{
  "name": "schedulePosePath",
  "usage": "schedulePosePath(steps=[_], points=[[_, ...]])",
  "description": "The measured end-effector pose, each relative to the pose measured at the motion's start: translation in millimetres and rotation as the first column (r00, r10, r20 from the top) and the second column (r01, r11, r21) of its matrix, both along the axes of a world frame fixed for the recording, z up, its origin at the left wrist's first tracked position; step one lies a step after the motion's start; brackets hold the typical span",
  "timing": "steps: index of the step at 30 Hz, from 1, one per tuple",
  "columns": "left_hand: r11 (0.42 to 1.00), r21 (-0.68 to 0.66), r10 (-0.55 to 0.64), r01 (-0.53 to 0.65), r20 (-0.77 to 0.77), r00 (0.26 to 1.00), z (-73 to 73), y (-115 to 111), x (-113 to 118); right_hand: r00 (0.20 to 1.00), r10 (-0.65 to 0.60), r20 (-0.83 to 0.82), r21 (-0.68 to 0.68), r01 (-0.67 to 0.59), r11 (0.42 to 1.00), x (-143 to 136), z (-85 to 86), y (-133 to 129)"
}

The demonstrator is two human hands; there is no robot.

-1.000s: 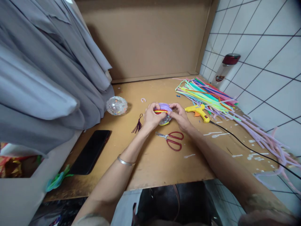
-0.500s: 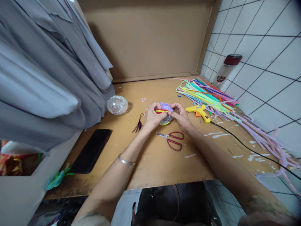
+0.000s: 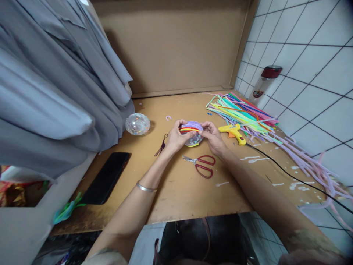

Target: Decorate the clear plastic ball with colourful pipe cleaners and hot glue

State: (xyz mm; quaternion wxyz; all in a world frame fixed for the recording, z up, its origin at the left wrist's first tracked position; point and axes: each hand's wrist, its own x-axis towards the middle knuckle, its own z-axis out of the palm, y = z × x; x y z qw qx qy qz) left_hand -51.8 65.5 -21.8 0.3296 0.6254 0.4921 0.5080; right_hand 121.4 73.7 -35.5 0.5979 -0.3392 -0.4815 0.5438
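Note:
Between my two hands is a clear ball (image 3: 194, 140) with purple pipe cleaners wrapped over its upper part and red and yellow strands around its middle. My left hand (image 3: 175, 139) grips it from the left, thumb on the red and yellow strands. On the other side, my right hand (image 3: 213, 137) pinches the strands' right end with thumb and fingers. Red-handled scissors (image 3: 200, 163) lie just below the ball. A yellow glue gun (image 3: 233, 132) rests to the right of my right hand. Beside my left wrist is a dark tassel (image 3: 161, 146).
Another clear ball (image 3: 137, 124) sits at the left near a grey curtain (image 3: 68, 95). A black phone (image 3: 107, 178) lies on the table's left side. Bundled pipe cleaners (image 3: 242, 112) spread along the right, with the glue gun's black cord (image 3: 281, 164) trailing past them. A bottle (image 3: 261, 86) stands by the tiled wall.
My left hand has shifted slightly left along the ball, showing more of the red and yellow strands. It now covers part of the tassel. Both hands keep their hold.

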Motion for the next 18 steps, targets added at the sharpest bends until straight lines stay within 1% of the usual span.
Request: schedulePosePath(steps=[4,7,8,12,15,18], points=[[0.991,-0.023,-0.129,0.133,0.113,0.985,11.4,0,-13,1.0,-0.006,-0.009,-0.029,0.006,1.0,1,1.1,0],[0.97,-0.032,-0.232,0.241,0.167,0.958,18.8,-1,-26,1.0,0.0,-0.013,-0.039,0.0,0.999,1,0.8,0],[0.965,-0.031,-0.25,0.26,0.18,0.951,20.0,-1,-29,1.0,0.004,-0.006,-0.036,-0.004,0.999,2,0.8,0],[0.965,-0.02,-0.253,0.261,0.191,0.949,19.7,-1,-37,1.0,0.01,0.019,-0.027,-0.009,1.0,2,1.6,0],[0.971,-0.01,-0.234,0.239,0.165,0.958,17.6,-1,-36,1.0,-0.008,0.02,-0.033,0.009,0.999,3,2.9,-1],[0.976,0.005,-0.216,0.219,0.177,0.96,15.2,0,-34,1.0,-0.002,0.031,-0.029,0.003,1.0,3,3.3,-1]])
